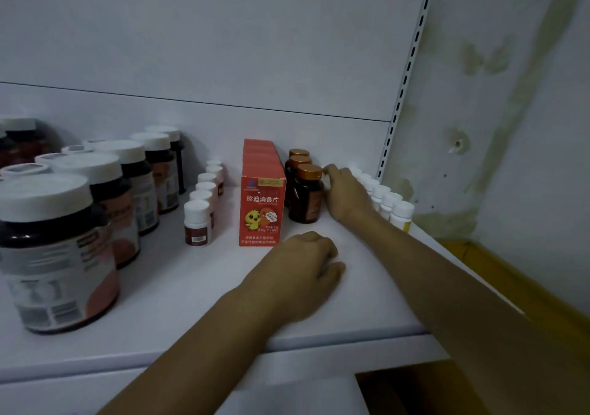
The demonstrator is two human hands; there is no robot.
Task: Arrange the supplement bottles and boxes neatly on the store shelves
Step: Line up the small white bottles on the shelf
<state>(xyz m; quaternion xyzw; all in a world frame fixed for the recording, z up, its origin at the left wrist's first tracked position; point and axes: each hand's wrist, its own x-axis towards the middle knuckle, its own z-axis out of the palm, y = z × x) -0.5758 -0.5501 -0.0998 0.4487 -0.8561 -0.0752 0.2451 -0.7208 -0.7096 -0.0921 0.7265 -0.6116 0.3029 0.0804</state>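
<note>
A person's right hand (346, 194) reaches toward the back of the white store shelf (191, 287). Its fingers curl into the gap between a file of dark amber bottles with copper-coloured caps (306, 191) and a row of small white plastic bottles (388, 203), apparently to square the lines. A pale patch shows at the fingertips, but whether they grip a bottle cannot be told. The left hand (303, 266) rests on the shelf in front, fingers tucked under with nothing seen in them, likely as a brace. Red cardboard boxes printed with a yellow chick (261, 203) stand front to back just beside the amber bottles, one lane per product. The right wrist covers part of the white row. Large dark white-lidded jars (54, 248) run off the left edge, their labels blurred.
</note>
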